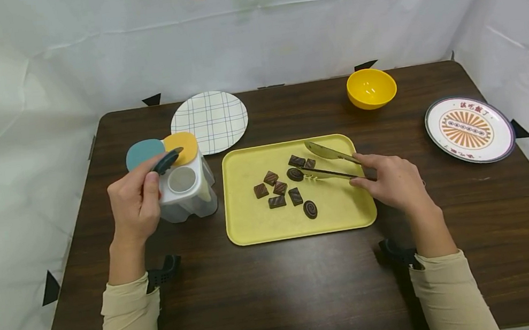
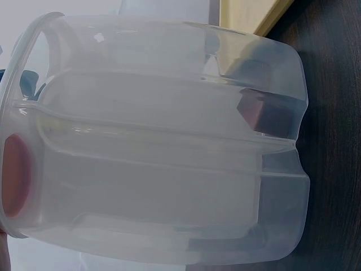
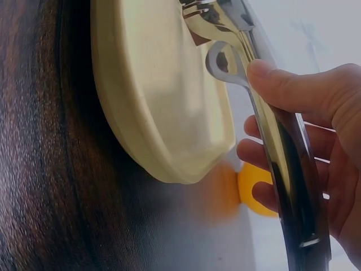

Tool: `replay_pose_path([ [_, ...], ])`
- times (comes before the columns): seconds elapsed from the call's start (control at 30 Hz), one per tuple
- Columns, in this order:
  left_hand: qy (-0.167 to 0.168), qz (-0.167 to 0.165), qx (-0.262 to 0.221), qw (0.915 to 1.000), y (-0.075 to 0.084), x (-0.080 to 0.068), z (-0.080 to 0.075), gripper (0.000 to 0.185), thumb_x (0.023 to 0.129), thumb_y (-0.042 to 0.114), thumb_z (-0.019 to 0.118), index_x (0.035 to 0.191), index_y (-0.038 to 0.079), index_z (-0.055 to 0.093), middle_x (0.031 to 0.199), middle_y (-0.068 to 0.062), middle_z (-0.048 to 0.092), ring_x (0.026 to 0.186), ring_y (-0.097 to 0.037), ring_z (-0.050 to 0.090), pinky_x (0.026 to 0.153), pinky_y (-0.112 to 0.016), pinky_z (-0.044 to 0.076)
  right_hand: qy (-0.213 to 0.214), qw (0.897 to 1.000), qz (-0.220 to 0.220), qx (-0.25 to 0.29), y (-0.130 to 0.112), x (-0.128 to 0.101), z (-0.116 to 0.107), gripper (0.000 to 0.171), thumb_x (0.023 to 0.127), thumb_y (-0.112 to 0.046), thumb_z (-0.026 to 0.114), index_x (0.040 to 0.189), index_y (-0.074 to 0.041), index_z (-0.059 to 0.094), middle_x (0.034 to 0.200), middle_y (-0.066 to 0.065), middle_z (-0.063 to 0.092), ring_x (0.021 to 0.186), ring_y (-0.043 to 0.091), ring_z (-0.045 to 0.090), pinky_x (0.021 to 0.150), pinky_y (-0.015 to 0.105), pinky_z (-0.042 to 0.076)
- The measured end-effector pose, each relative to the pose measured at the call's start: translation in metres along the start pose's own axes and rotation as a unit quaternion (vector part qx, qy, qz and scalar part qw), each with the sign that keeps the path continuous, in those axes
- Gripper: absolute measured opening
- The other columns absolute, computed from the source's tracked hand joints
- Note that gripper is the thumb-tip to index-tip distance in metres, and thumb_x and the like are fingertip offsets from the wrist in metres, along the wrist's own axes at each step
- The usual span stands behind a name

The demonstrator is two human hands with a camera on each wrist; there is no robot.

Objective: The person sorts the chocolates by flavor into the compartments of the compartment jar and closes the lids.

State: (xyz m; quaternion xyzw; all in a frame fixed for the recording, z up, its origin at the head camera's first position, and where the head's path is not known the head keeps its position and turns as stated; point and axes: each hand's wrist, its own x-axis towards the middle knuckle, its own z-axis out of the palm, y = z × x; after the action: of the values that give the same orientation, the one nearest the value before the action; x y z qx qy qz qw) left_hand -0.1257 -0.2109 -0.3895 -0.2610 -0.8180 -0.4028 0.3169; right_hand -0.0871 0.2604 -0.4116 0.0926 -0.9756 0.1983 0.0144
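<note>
A clear plastic container (image 1: 185, 192) with a white top stands left of the yellow tray (image 1: 251, 225). Its teal lid (image 1: 142, 152) and yellow lid (image 1: 184, 145) are flipped up. My left hand (image 1: 151, 172) pinches a dark lid flap (image 1: 167, 160) above a round opening (image 1: 181, 179). My right hand (image 1: 360, 168) grips metal tongs (image 1: 328, 153), whose arms stand apart over the tray with the lower tip at a round chocolate (image 1: 294, 174). Several more chocolates (image 1: 276, 189) lie on the tray. The left wrist view is filled by the container (image 2: 169, 147). The right wrist view shows the tongs (image 3: 282, 147) held beside the tray (image 3: 163, 96).
A checked plate (image 1: 211, 119) lies behind the container. A yellow bowl (image 1: 371, 88) sits at the back and a patterned plate (image 1: 469, 129) at the right. White sheets wall in the dark wooden table (image 1: 283, 292).
</note>
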Motion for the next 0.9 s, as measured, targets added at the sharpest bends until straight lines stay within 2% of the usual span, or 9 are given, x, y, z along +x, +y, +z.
replay_pose_path([
  [0.13, 0.001, -0.001, -0.002, 1.0000, 0.000, 0.000, 0.001, 0.039, 0.096, 0.024, 0.046, 0.116, 0.004, 0.072, 0.065, -0.007, 0.061, 0.057, -0.012, 0.047, 0.057, -0.021, 0.037, 0.000, 1.000, -0.005, 0.007, 0.002, 0.000, 0.001, 0.055, 0.085, -0.031, 0.077, 0.134, -0.012, 0.062, 0.112, 0.015, 0.071, 0.083, 0.037, 0.067, 0.059, 0.052, 0.046],
  [0.33, 0.000, -0.002, -0.007, 1.0000, 0.000, 0.001, 0.001, 0.038, 0.096, 0.023, 0.047, 0.116, 0.003, 0.072, 0.072, -0.010, 0.066, 0.060, -0.013, 0.050, 0.059, -0.021, 0.039, 0.008, 1.000, -0.008, 0.016, 0.002, 0.000, 0.003, 0.052, 0.085, -0.030, 0.077, 0.133, -0.014, 0.064, 0.117, 0.014, 0.069, 0.093, 0.041, 0.066, 0.065, 0.056, 0.047],
  [0.43, 0.002, -0.003, -0.003, 1.0000, 0.000, 0.001, 0.001, 0.038, 0.096, 0.023, 0.047, 0.116, 0.004, 0.072, 0.067, -0.008, 0.062, 0.057, -0.012, 0.047, 0.057, -0.021, 0.037, 0.012, 1.000, -0.009, 0.016, 0.001, 0.001, 0.003, 0.050, 0.085, -0.027, 0.077, 0.131, -0.014, 0.065, 0.119, 0.013, 0.068, 0.097, 0.042, 0.065, 0.068, 0.057, 0.046],
  [0.63, 0.007, -0.002, -0.001, 1.0000, 0.000, 0.000, 0.001, 0.038, 0.095, 0.022, 0.046, 0.116, 0.004, 0.072, 0.062, -0.006, 0.057, 0.055, -0.010, 0.043, 0.054, -0.022, 0.034, 0.035, 0.999, -0.019, 0.004, 0.001, 0.002, 0.006, 0.045, 0.083, -0.024, 0.078, 0.126, -0.015, 0.069, 0.115, 0.010, 0.070, 0.091, 0.040, 0.067, 0.058, 0.052, 0.045],
  [0.77, 0.005, -0.004, -0.003, 1.0000, 0.000, 0.000, 0.001, 0.038, 0.095, 0.023, 0.046, 0.116, 0.003, 0.072, 0.069, -0.009, 0.064, 0.059, -0.011, 0.047, 0.058, -0.022, 0.037, 0.055, 0.998, -0.031, -0.006, 0.002, 0.002, 0.008, 0.042, 0.083, -0.023, 0.078, 0.123, -0.016, 0.071, 0.111, 0.009, 0.072, 0.084, 0.039, 0.068, 0.051, 0.047, 0.042],
  [0.9, 0.005, -0.002, -0.002, 1.0000, 0.000, 0.000, 0.001, 0.039, 0.095, 0.023, 0.046, 0.116, 0.003, 0.072, 0.067, -0.008, 0.062, 0.058, -0.011, 0.046, 0.057, -0.022, 0.036, 0.071, 0.996, -0.045, -0.013, 0.003, 0.002, 0.010, 0.041, 0.082, -0.022, 0.079, 0.122, -0.016, 0.072, 0.108, 0.009, 0.073, 0.079, 0.038, 0.068, 0.048, 0.045, 0.041],
])
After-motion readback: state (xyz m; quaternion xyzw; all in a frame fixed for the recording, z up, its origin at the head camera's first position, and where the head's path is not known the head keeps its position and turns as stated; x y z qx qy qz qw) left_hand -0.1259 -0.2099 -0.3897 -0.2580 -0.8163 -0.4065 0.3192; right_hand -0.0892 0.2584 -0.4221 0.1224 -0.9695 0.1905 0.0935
